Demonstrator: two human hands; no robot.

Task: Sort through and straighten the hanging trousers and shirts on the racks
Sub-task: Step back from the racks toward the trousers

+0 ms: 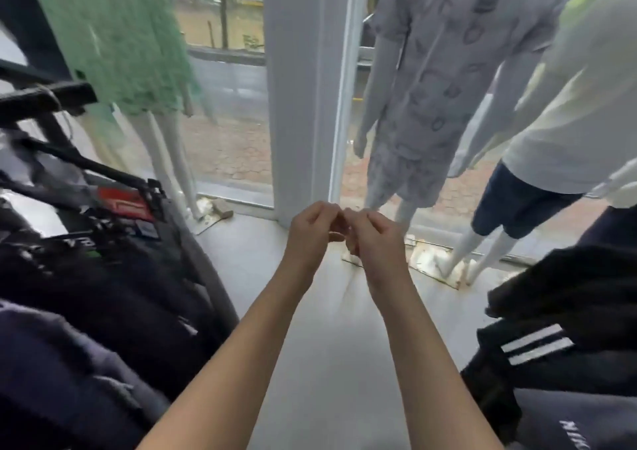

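Your left hand (312,232) and your right hand (374,239) meet in front of you, above the bare grey floor (327,346) of the aisle, and neither one touches any clothes. The fingers of both are curled inward and the fingertips press together at the middle. If something small is pinched between them, I cannot tell, because the knuckles hide it. To me this looks more like fiddling with a small thing than a straightening move.

The task's things hang on both sides of your arms. On your left, the dark trousers (113,277) are packed closely along the black rack (86,163). A red label (125,205) shows near the rack's far end, toward the window (234,87). On your right, the black striped garments (537,346) hang in a bunch, well apart from your hands. I think they are placed so that you can stand between them and reach either side.

Behind, the grey-suited mannequin (431,87) stands at the window, probably so that the street sees it. I judge that your next reach goes to one side, but which one is open.
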